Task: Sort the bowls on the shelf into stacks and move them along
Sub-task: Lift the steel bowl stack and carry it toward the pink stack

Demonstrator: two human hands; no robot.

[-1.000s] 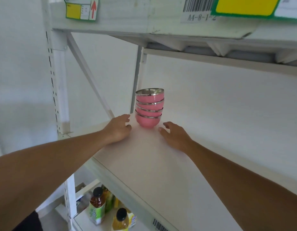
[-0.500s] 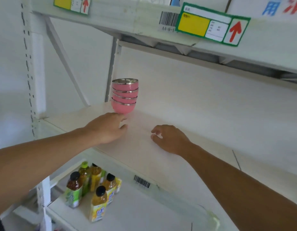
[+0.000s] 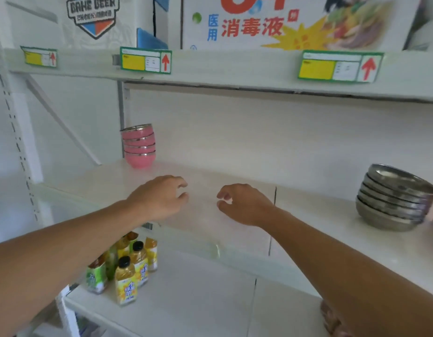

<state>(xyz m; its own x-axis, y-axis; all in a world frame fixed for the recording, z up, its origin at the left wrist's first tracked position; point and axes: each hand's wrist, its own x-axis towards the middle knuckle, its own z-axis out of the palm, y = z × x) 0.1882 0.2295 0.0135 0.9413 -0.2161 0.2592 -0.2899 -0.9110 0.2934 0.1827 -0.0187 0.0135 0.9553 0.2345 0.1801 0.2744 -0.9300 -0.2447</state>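
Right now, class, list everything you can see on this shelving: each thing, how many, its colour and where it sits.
pink bowls: one stack, about four, pink with metal rims, middle shelf, far left.
steel bowls: one stack, count unclear, silver, middle shelf, far right.
drink bottles: at least five, yellow and green labels, lower shelf, left.
shelf tags: three, yellow and green with red arrows, upper shelf edge.
boxes: printed cartons, top shelf.
left hand: empty, fingers loosely curled, over middle shelf.
right hand: empty, fingers loosely curled, beside it.

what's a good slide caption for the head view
Both empty hands hover over the shelf between pink bowl stack and steel bowl stack.
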